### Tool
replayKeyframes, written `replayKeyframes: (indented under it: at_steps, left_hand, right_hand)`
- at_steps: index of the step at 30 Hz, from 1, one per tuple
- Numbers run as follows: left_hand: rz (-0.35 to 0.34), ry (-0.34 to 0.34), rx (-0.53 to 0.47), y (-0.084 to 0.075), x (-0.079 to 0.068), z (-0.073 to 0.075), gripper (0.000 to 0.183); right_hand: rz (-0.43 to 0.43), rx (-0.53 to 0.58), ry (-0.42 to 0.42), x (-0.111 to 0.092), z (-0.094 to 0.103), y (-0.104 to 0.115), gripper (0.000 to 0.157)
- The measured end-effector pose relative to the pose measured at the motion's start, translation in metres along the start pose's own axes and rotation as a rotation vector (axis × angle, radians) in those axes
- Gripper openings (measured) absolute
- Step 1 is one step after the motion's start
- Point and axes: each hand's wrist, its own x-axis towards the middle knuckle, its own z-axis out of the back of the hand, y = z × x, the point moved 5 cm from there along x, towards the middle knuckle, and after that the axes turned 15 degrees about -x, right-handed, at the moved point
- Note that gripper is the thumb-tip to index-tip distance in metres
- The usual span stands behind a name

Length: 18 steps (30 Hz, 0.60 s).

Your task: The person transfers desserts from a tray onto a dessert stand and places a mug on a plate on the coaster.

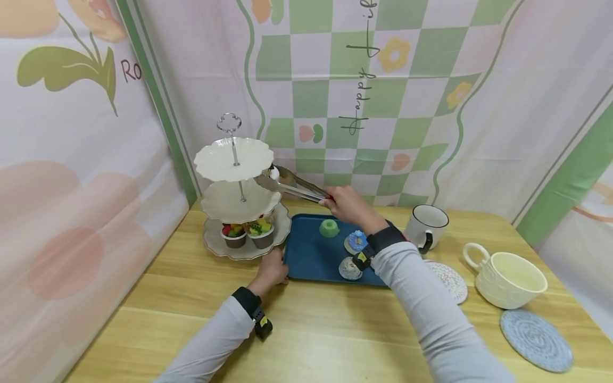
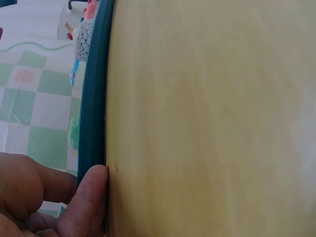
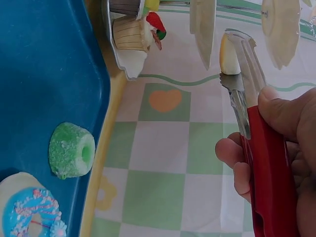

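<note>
My right hand (image 1: 351, 205) grips red-handled metal tongs (image 3: 269, 173). Between the tong tips is a small white piece with a tan side (image 3: 228, 57), held beside the upper tiers of a three-tier cake stand (image 1: 225, 162); its kind is unclear. With thumb and finger, my left hand (image 1: 272, 272) pinches the near left edge of a blue tray (image 1: 306, 255). On that tray sit a green sugared ring (image 3: 71, 150), a blue-iced doughnut (image 1: 356, 241) and a sprinkled white cake (image 1: 350, 269). Fruit-topped cupcakes (image 1: 234, 236) stand on the bottom tier.
Right of the tray stands a white mug (image 1: 422, 226) with a black handle, close to a speckled coaster (image 1: 450, 282). Further right are a cream cup (image 1: 510, 279) and a grey-blue coaster (image 1: 536, 340). A patterned curtain (image 1: 311, 64) hangs behind the table.
</note>
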Motion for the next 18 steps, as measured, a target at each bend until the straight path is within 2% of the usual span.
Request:
replayKeyframes:
  at_steps: [9,18]
  left_hand:
    - [0.007,-0.001,-0.004,0.001,0.001,0.003,0.01]
    - [0.005,0.0,-0.031,0.001,0.0,0.003,0.007]
  right_hand:
    - [-0.031,-0.09,0.054,0.017,-0.005,0.007,0.021]
    - [-0.04,-0.086,0.07,0.025,-0.007,0.016,0.023]
